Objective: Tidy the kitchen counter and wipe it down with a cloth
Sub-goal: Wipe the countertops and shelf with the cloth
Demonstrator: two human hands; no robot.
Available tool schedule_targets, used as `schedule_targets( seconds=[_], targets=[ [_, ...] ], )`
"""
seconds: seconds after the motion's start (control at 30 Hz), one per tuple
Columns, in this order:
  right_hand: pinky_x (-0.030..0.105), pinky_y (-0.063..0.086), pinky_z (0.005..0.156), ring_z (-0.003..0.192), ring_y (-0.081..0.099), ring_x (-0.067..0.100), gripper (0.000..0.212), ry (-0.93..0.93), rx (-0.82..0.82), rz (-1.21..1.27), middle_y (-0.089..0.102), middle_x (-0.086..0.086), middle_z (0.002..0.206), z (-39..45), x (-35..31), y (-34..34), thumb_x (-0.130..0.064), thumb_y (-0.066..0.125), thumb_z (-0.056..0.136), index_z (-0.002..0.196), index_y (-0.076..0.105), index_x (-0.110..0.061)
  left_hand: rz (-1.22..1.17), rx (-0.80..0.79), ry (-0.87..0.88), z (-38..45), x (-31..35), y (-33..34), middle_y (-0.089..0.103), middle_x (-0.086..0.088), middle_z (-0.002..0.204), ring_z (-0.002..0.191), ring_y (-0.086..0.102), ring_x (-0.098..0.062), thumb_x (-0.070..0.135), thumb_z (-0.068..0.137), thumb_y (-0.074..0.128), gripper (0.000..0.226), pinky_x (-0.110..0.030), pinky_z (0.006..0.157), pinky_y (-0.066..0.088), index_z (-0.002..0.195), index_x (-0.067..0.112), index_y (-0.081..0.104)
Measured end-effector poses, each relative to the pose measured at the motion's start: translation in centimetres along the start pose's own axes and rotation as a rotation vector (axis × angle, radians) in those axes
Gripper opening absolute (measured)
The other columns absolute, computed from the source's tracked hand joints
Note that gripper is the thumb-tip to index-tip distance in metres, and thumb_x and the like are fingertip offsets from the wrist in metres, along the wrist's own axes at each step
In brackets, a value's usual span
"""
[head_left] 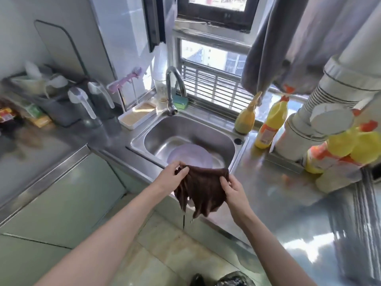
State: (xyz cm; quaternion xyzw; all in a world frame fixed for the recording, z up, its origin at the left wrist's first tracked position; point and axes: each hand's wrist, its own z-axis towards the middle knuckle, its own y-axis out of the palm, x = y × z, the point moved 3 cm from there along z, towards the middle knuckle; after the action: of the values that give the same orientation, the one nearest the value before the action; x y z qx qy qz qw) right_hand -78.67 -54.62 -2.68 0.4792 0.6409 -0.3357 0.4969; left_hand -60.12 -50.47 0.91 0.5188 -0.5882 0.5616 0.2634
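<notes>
Fingers of both hands pinch the top edge of a dark brown, ribbed microfibre cloth [201,191]. Left hand [170,177] has its corner bunched between thumb and fingertips; right hand [235,191] nips the opposite corner, thumb on front. Cloth hangs free below the fingers in loose folds, touching nothing else, over the front lip of the counter.

Just beyond the fingers: round-cornered stainless steel sink [231,141], a pale lilac round plate [191,156] lying flat in the bowl. Curved chrome tap [174,89] behind it, no water visibly running.

Right of the right hand: bare shiny steel counter [288,213], strong glare, can't tell whether wet or wiped. Further right and back, yellow plastic cleaner bottles with orange caps [338,149]. A similar yellow bottle [270,122] and a mustard-coloured spray bottle [247,116] stand at the sink's far right corner.

Far left of the left hand, blurred: dark dish rack [57,108] with clear-handled containers, a white rectangular tray [138,116], red and green packets. Contents unclear.

Status, my read: cloth in hand, being opened out or readied. Wiping looks not yet started on the visible surfaces. Tidying incomplete: the plate sits in the sink, bottles and left-side clutter on the counter. Most of the job remains.
</notes>
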Motion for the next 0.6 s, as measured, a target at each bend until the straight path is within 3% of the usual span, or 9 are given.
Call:
schedule_targets(
  seconds=[0.17, 0.27, 0.4, 0.6],
  targets=[
    [0.027, 0.043, 0.084, 0.097, 0.056, 0.012, 0.018, -0.067, 0.108, -0.141, 0.06, -0.001, 0.102, 3.6, -0.5, -0.7, -0.022, 0.039, 0.098, 0.105, 0.055, -0.018, -0.049, 0.114, -0.047, 4.7, 0.0, 1.8, 0.052, 0.009, 0.073, 0.081, 0.049, -0.017, 0.029, 0.092, 0.049, 0.022, -0.03, 0.079, 0.038, 0.07, 0.027, 0.049],
    [0.032, 0.048, 0.086, 0.097, 0.058, 0.014, 0.018, -0.02, 0.097, -0.122, 0.061, 0.001, 0.101, 6.1, 0.0, 0.7, -0.027, 0.039, 0.098, 0.103, 0.055, -0.02, -0.289, 0.068, -0.193, 6.4, -0.8, 0.8, 0.063, -0.003, 0.089, 0.087, 0.061, -0.021, 0.028, 0.078, 0.07, 0.019, -0.032, 0.086, 0.049, 0.085, 0.02, 0.054],
    [0.034, 0.05, 0.087, 0.099, 0.061, 0.019, 0.017, 0.075, 0.068, -0.043, 0.063, 0.003, 0.105, 9.3, 0.5, 3.4, -0.031, 0.039, 0.098, 0.095, 0.056, -0.03, -0.501, -0.239, -0.309, 7.6, -1.9, -1.7, 0.072, -0.01, 0.083, 0.074, 0.07, -0.018, -0.002, 0.078, 0.065, 0.015, -0.022, 0.069, 0.058, 0.092, 0.002, 0.065],
    [0.042, 0.051, 0.094, 0.102, 0.062, 0.024, 0.018, 0.174, 0.017, 0.064, 0.066, 0.009, 0.11, 14.3, 1.2, 10.7, -0.026, 0.041, 0.099, 0.105, 0.057, -0.023, -0.579, -0.168, -0.358, 11.3, -6.4, -9.1, 0.074, -0.003, 0.074, 0.07, 0.071, -0.014, -0.005, 0.083, 0.056, 0.015, -0.022, 0.065, 0.057, 0.09, 0.005, 0.065]
  ],
)
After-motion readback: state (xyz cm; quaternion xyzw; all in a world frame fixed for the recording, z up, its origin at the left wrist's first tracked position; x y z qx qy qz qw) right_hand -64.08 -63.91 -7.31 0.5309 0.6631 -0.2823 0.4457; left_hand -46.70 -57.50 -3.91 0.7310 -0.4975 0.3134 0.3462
